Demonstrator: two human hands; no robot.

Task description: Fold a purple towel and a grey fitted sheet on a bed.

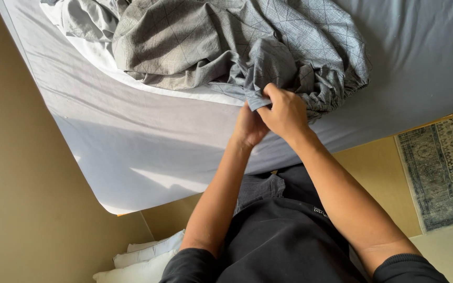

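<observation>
Both hands at bed edge: left hand (249, 127) and right hand (286, 112) fingers pinching hem of crumpled grey line-patterned cotton bedcover (237, 42). Heaped on pale grey fitted mattress (132, 141). Soft, light, floppy, probably non-slip; best gripped at gathered hem. Open floor right by patterned rug (441, 167); white pillows (142, 259) low left.

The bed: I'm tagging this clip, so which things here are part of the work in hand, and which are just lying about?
In hand:
- grey patterned sheet, its edge pinched by the left hand and the right hand
- mattress under it

Lying about:
- white pillows on the floor
- patterned rug
- light grey bedding bunched at the far side
</observation>
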